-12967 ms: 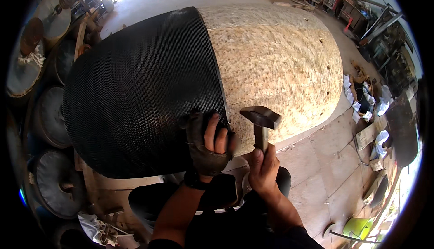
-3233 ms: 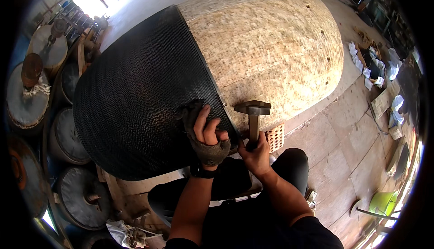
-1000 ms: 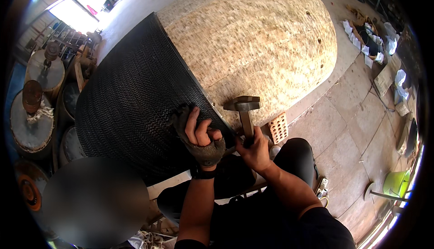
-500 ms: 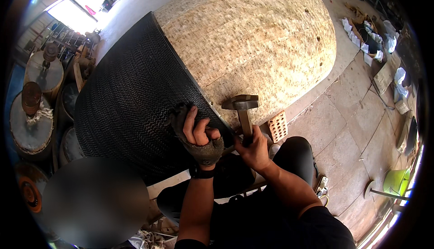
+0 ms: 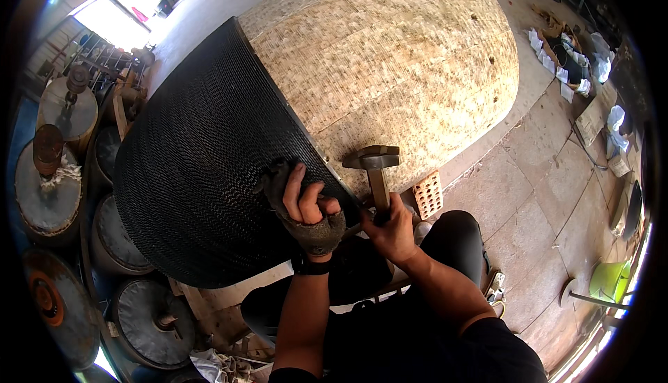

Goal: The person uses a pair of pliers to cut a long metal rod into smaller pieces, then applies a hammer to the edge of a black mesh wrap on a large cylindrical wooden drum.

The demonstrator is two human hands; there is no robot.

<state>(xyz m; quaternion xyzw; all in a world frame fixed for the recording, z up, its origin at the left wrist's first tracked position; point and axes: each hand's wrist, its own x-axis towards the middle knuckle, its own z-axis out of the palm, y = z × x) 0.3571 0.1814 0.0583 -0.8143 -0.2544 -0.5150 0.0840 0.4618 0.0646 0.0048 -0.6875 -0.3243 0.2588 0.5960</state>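
A hammer (image 5: 376,174) with a metal head is gripped by its handle in my bare right hand (image 5: 394,231). Its head hovers over, or rests near, the lower edge of a large barrel-shaped drum (image 5: 390,49) with a pale, speckled surface. Black ridged sheeting (image 5: 202,139) wraps the drum's left part and ends in a straight seam. My left hand (image 5: 306,216), in a dark fingerless glove, lies on the sheeting beside this seam. Its fingers are curled inward; whatever they may pinch is hidden.
Several round metal-topped drums (image 5: 153,320) stand close together at the left. Below the big drum's right side is a perforated orange brick (image 5: 428,194). On the tiled floor (image 5: 529,209) at the right are a lime-green bucket (image 5: 609,282) and white bags (image 5: 616,129).
A blurred round shape at the lower left has gone, uncovering drums there. Both hands and the hammer are almost where they were.
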